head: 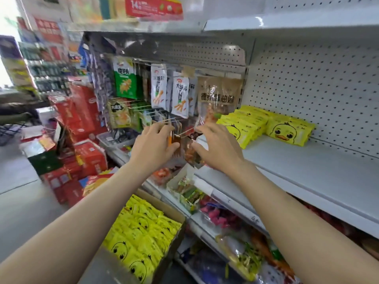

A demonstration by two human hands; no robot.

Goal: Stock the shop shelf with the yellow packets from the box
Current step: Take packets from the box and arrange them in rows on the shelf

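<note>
Right now, head view: both hands up at the hanging snack rack, not at the box. Left hand [154,144] curled round a small dark hanging packet [176,140] near a peg end; right hand [217,146] pinching another reddish clear packet [191,154] just beside it. No yellow packet in either hand. Box [176,234] low between the forearms, open and mostly full of yellow packets [141,232] with duck faces. Shelf [297,167] to the right, white and largely bare, carrying one row of yellow packets [244,124] at its left end and a short stack [289,130] beside that, against the pegboard back.

Seemingly a side step: tidying or clearing hanging stock next to the shelf, with restocking itself paused partway. Next move calls for letting go of the hanging packets, dropping both hands to the box, gripping a bundle of yellow packets and setting them upright beside the stack, faces forward, in the bare stretch to the right.
</note>
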